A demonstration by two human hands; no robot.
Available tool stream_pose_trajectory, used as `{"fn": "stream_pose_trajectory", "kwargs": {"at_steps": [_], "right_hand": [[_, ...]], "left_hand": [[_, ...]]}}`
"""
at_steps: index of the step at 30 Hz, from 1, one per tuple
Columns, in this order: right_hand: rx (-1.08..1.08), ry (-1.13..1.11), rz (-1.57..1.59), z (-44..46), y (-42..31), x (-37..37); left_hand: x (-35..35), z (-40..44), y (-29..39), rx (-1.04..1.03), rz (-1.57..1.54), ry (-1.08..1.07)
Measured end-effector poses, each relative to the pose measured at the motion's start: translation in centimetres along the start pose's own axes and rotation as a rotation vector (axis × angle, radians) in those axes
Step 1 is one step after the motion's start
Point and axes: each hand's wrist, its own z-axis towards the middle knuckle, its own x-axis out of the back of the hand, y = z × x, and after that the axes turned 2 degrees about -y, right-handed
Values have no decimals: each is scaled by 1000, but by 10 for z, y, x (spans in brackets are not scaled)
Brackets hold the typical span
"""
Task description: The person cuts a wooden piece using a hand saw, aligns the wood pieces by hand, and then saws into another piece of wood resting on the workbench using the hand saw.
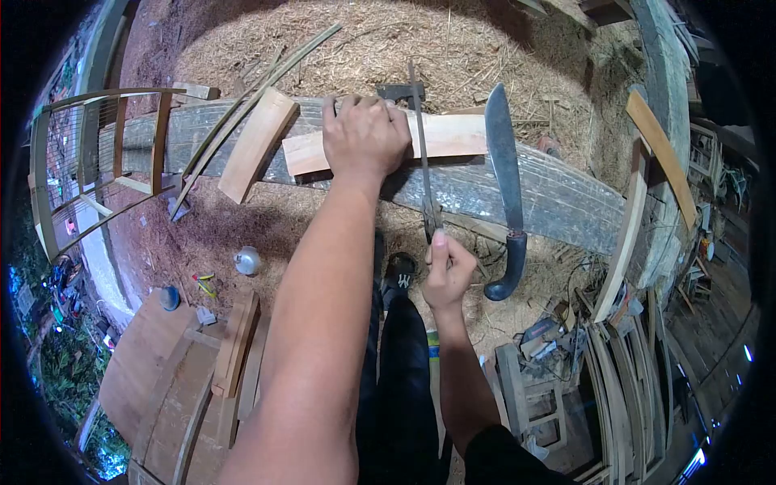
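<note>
My left hand (366, 137) presses down on a pale, slightly curved wooden board (453, 136), its fingers curled over the far edge. The board lies across a weathered grey plank (558, 194). In my right hand (449, 271) is the handle end of a saw (422, 145), its thin blade seen nearly edge-on. The blade crosses the board just right of my left hand; how deep it sits in the wood I cannot tell. A machete (505, 162) with a black handle rests on the plank near the board's right end.
Another cut board (259, 145) and thin strips (267, 85) lie across the plank's left side. A wooden frame (101, 162) leans at far left. Curved slats (663, 158) stand at right. A clear container (247, 260) sits on the sawdust-covered ground.
</note>
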Motion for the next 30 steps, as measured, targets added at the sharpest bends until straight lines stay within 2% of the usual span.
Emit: {"fn": "stream_pose_trajectory", "kwargs": {"at_steps": [5,7,11,14,18,21,23,25,27,30], "right_hand": [[-54,-53,50,-50,36,25],[-129,-42,106,-50,19,24],[4,-3,63,1,3,-6],[-55,-42,19,-53,26,24],[-184,-33,-27,-75,18,33],[-161,23,95,-56,24,15],[-166,45,113,-33,17,16],[-55,30,83,-26,22,28],[-88,-14,50,-31,19,33],[-89,-29,38,-28,12,38]], "left_hand": [[3,5,-1,5,3,-40],[-1,0,-3,-45,8,92],[0,1,-1,-19,26,43],[-2,1,-2,-20,6,78],[-2,-1,-3,-32,32,63],[3,14,4,51,44,-7],[6,29,12,257,31,-68],[-2,31,7,177,19,-15],[-3,32,2,30,39,9],[-7,32,2,5,53,45]]}}
